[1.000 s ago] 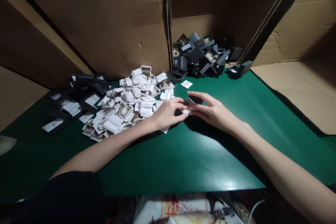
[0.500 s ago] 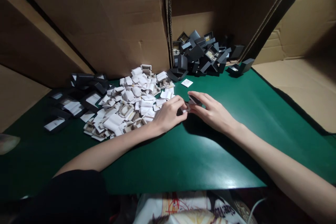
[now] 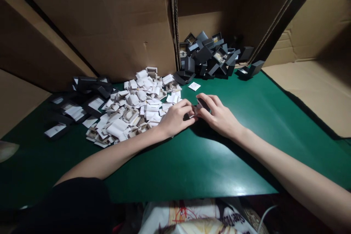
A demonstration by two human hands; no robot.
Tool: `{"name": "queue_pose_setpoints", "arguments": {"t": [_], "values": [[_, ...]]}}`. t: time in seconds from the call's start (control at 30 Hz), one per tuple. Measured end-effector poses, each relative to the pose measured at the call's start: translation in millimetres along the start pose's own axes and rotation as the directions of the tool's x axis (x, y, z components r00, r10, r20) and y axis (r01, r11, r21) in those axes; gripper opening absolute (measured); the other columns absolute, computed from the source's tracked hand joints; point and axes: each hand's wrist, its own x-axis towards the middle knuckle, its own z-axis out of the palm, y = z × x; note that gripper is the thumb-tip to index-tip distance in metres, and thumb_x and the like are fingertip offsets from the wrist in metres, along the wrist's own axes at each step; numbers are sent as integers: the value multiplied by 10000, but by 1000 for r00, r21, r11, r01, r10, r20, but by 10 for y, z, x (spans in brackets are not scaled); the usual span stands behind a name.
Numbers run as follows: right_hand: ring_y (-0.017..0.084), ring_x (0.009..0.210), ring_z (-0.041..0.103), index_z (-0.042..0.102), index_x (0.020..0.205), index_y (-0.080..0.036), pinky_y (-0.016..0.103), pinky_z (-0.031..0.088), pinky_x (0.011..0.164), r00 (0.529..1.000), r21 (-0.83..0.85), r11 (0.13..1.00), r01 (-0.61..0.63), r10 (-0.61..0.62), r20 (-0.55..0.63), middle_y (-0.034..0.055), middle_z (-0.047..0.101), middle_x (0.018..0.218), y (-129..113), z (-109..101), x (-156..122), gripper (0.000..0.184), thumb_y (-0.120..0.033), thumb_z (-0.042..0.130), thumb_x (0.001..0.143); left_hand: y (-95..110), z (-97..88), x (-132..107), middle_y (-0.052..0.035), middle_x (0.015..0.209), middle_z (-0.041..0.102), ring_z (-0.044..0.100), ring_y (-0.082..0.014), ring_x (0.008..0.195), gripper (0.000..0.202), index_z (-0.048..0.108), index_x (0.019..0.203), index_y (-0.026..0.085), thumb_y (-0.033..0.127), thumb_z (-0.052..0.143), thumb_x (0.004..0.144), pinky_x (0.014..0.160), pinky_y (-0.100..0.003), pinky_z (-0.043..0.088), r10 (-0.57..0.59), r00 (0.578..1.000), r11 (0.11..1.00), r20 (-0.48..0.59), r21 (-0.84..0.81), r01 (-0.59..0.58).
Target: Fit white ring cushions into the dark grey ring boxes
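Note:
Over the middle of the green table, my two hands meet at a small black box (image 3: 204, 104), partly covered by my fingers. My right hand (image 3: 221, 116) is closed around the box, thumb on its near side and fingers over the far side. From the left, my left hand (image 3: 175, 118) pinches a small pale piece (image 3: 193, 113) at the box's opening; whether it sits inside or only touches cannot be made out. Left of that hand spreads a heap of white paper-covered box inserts (image 3: 142, 102). A white square card (image 3: 194, 86) lies just beyond my hands.
Small black boxes (image 3: 204, 56), several lidded and standing open, are heaped at the back. More black boxes with white papers (image 3: 76, 111) lie at the left. Cardboard walls (image 3: 131, 18) border the green table (image 3: 175, 175). A printed bag (image 3: 192, 217) is below the front edge.
The fingers of both hands have shifted slightly around the small black box. The whole view has moved a little; the heaps look the same.

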Motion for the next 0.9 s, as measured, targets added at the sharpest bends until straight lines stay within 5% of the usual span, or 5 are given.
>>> {"name": "queue_pose_setpoints", "arguments": {"t": [0.27, 0.57, 0.9], "values": [[289, 1120, 499, 618, 942, -204, 383, 564, 713, 999, 115, 992, 41, -42, 7, 126, 475, 1319, 126, -50, 31, 131, -244, 496, 918, 33, -5, 3, -20, 938, 585, 574, -144, 832, 159, 598, 947, 172, 121, 611, 797, 737, -257, 464, -47, 999, 999, -10, 16, 47], [273, 1144, 523, 651, 987, -189, 426, 533, 855, 999, 287, 958, 31, -22, -35, 143, 481, 1346, 142, -72, 0, 172, -197, 499, 906, -7, 35, -6, -33, 1001, 572, 588, -150, 895, 43, 616, 823, 171, 211, 619, 837, 809, -276, 471, -34, 999, 999, -26, -14, 34], [263, 1042, 536, 673, 735, -160, 417, 526, 809, 991, 338, 941, -7, 53, -126, 154, 513, 1271, 56, -50, 51, 162, -106, 549, 825, 144, 81, 23, 2, 879, 541, 547, -138, 776, 94, 552, 847, 189, 129, 567, 777, 673, -235, 436, -109, 993, 985, -43, 131, 114]]}}
